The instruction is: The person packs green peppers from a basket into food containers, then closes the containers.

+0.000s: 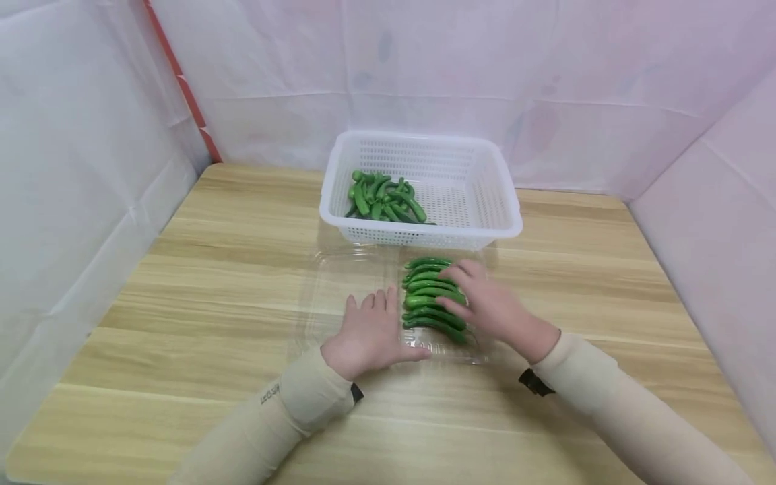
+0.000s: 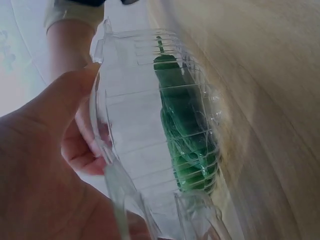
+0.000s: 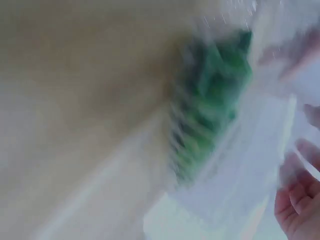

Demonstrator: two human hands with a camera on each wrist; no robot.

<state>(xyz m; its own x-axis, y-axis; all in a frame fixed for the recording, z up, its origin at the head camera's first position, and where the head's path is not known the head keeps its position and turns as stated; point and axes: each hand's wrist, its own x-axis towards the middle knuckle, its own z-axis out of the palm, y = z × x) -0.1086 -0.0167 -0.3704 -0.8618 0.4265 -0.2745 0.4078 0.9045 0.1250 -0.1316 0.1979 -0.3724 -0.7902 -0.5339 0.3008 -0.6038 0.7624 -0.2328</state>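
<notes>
A clear plastic clamshell box [image 1: 445, 351] lies unfolded on the table, its lid [image 1: 345, 286] to the left. Long green peppers [image 1: 427, 292] lie side by side in the right half. My left hand [image 1: 372, 333] rests at the box's fold, fingers straight, thumb stretched along the near edge; in the left wrist view the box wall [image 2: 125, 100] stands right by that thumb. Over the right ends of the peppers is my right hand [image 1: 488, 303], thumb and fingers apart. The blurred right wrist view shows its fingers [image 3: 300, 195] loosely bent, with nothing between them.
Behind the box stands a white perforated basket [image 1: 418, 232], with a heap of green peppers [image 1: 384, 195] in its left part. The wooden table [image 1: 200, 323] reaches white cloth walls [image 1: 436, 67] at the back and both sides.
</notes>
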